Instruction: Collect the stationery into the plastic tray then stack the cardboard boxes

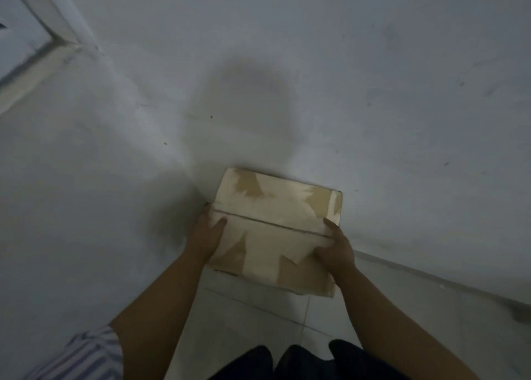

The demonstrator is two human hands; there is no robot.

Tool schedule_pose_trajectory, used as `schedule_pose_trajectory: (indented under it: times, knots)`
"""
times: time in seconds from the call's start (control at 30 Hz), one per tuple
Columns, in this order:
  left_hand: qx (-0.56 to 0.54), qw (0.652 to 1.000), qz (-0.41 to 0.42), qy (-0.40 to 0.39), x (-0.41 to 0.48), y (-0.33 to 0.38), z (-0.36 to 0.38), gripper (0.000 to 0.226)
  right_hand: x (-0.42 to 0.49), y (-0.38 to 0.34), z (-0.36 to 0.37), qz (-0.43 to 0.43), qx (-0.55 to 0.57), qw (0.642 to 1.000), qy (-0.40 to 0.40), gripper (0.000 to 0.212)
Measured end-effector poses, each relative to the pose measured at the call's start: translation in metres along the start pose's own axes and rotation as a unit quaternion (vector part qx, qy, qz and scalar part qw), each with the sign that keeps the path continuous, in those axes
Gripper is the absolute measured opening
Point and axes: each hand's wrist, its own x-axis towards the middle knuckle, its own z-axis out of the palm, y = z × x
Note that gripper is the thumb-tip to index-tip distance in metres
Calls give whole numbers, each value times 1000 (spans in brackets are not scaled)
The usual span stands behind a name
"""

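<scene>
A closed cardboard box [275,221], pale with torn brown patches on its top flaps, sits in the corner where two grey-white walls meet. My left hand [208,234] grips its left side with the thumb lying on the top flap. My right hand [334,248] holds its right side near the front, fingers curled over the top edge. The box's far edge touches or nearly touches the wall. No tray, stationery or second box is in view.
Grey-white walls [373,92] fill most of the view. A pale tiled floor [258,316] lies below the box. A door or window frame [54,34] shows at the upper left. My dark trouser legs [287,362] are at the bottom.
</scene>
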Motion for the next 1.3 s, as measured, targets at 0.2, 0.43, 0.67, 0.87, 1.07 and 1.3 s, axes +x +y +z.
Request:
schedule_pose_trajectory:
  times: [0.2,0.43,0.67,0.87,1.07,1.3]
  knots:
    - [-17,984,14,-179,15,-22,9,87,19,24,15,21,-7,1000,10,66]
    - [435,864,174,-182,-13,-46,41,130,13,42,22,-69,-221,972,-36,81]
    - [530,788,205,-236,-9,-37,54,96,10,71,30,-284,-512,786,-200,106]
    - [566,773,182,-224,7,-31,54,97,11,55,43,-251,-541,778,-196,102]
    - [573,773,162,-217,-3,-24,57,95,6,46,39,-229,-542,778,-219,106]
    - [540,795,157,-227,-30,12,37,84,-14,28,10,-242,-484,822,-177,76]
